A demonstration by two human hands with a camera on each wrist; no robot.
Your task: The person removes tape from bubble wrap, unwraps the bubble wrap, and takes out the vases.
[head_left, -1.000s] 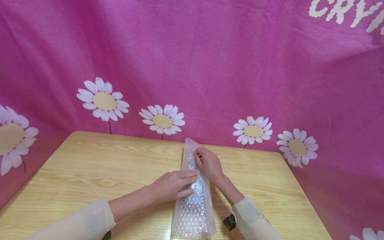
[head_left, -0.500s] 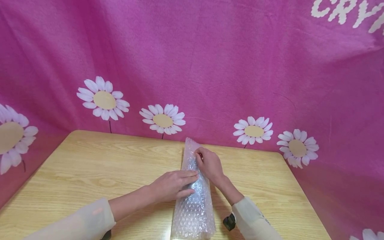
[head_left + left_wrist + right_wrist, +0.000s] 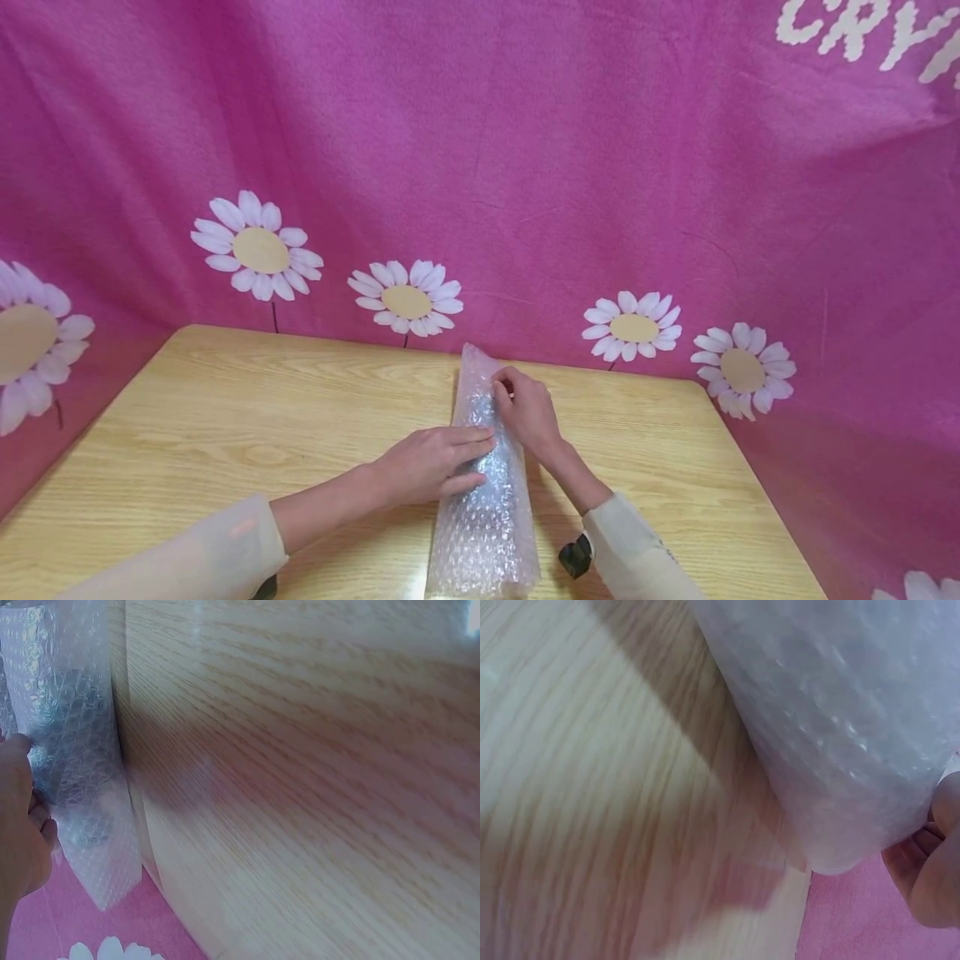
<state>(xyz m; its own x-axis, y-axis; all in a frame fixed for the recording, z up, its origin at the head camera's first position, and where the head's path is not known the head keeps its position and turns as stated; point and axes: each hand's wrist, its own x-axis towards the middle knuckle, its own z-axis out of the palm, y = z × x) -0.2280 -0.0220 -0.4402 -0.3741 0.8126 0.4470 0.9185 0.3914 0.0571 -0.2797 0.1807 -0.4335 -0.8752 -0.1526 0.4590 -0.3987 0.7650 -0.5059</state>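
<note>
A long piece of bubble wrap (image 3: 483,533), folded lengthwise, lies from the table's near side to its far edge. Something bluish-dark shows faintly through it in the left wrist view; its kind is unclear. My left hand (image 3: 431,462) rests across the middle of the bubble wrap (image 3: 82,750) with its fingers stretched out. Further up, my right hand (image 3: 528,417) pinches the right-hand edge of the wrap near its far end, fingers curled. In the right wrist view the curled fingers (image 3: 907,862) sit against the border of the bubble wrap (image 3: 840,735).
The wooden table (image 3: 300,400) extends on both sides of the wrap. A pink cloth (image 3: 525,167) printed with white daisies hangs behind it and at the sides. A small black device (image 3: 574,557) is at the right wrist.
My right hand has shifted very slightly to the right along the upper part of the bubble wrap. The left hand and the wrap stay in place.
</note>
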